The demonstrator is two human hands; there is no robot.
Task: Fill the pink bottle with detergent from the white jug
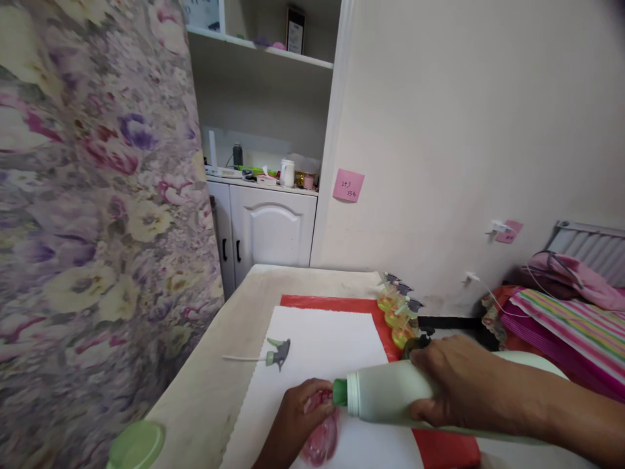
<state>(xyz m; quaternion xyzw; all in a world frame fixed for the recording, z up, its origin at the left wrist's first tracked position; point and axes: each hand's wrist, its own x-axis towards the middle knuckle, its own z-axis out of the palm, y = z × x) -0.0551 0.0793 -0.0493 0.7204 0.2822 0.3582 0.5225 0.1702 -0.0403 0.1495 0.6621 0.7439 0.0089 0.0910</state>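
My right hand [461, 384] is wrapped round a large pale green bottle [385, 393], which lies tipped on its side with its green neck pointing left. That neck meets the mouth of a small pink transparent bottle [322, 433], which my left hand [297, 413] grips from the left over a white sheet [317, 339]. A grey-green spray head with a long white tube [273, 355] lies loose on the sheet, left of my hands.
Three small yellow spray bottles [398, 312] stand in a row at the wall, on a red mat [332, 303]. A green cap [137, 446] sits at the table's near left corner. A flowered curtain hangs at left. Striped and pink cloth is piled at right.
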